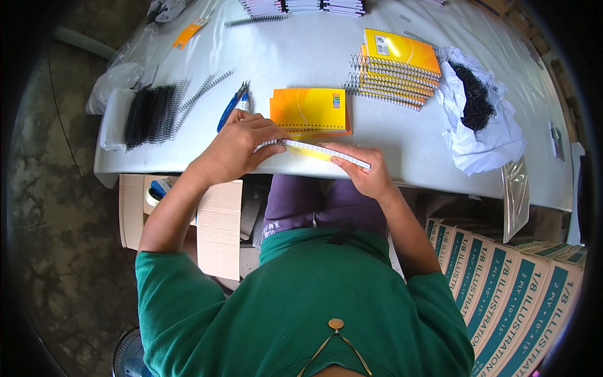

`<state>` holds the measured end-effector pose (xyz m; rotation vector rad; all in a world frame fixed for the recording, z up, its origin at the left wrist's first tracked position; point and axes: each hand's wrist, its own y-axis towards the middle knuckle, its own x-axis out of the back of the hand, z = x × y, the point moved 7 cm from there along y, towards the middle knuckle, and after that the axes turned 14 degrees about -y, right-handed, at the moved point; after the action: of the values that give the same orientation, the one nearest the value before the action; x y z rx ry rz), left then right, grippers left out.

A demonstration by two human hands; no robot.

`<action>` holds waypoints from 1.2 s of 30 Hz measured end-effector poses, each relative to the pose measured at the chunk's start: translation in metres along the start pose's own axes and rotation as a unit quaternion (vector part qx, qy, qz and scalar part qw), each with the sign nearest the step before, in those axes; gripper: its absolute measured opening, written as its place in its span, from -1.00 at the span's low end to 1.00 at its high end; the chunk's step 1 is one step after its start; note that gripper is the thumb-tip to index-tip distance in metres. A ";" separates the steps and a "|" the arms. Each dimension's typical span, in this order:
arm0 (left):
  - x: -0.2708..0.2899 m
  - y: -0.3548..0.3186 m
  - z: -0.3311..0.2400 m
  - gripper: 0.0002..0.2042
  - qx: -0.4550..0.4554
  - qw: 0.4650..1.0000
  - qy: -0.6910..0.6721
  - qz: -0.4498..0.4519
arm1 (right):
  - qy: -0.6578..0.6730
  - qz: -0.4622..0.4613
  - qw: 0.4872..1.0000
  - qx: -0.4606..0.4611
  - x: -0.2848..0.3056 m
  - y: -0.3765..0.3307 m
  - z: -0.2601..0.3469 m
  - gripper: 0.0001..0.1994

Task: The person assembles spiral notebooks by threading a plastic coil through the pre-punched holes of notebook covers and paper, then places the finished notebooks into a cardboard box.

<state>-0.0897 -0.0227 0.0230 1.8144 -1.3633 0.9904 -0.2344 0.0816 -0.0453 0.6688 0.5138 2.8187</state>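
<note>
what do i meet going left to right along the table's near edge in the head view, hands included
Black spiral coils → left hand → held pad → right hand → crumpled white paper

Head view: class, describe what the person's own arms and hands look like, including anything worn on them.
Short, plain green sleeves leave the forearms bare. The left hand and right hand wear no gloves; no watch or bracelet shows.
</note>
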 end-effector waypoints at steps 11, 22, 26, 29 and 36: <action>-0.096 -0.046 -0.018 -0.10 -0.132 0.923 0.293 -0.211 | -0.082 -0.106 0.988 0.076 -0.016 -0.015 0.016 -0.60; -0.051 -0.030 0.003 -0.03 -0.147 0.874 0.156 -0.436 | -0.159 -0.099 0.971 0.151 -0.023 -0.005 0.037 -0.64; -0.131 -0.036 0.004 0.04 -0.135 0.963 0.104 -0.207 | -0.142 -0.100 0.980 0.099 -0.026 -0.010 0.022 -0.44; -0.111 -0.038 -0.017 0.01 -0.232 0.923 0.203 -0.230 | -0.179 -0.095 0.971 0.127 -0.024 -0.006 0.024 -0.42; -0.120 -0.037 -0.024 -0.05 -0.252 0.942 0.105 -0.193 | -0.097 -0.100 0.985 0.105 -0.021 -0.003 0.021 -0.33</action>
<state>-0.0792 0.0639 -0.0711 1.4569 -0.9641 0.5424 -0.2057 0.0849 -0.0372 0.8679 0.7997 2.5017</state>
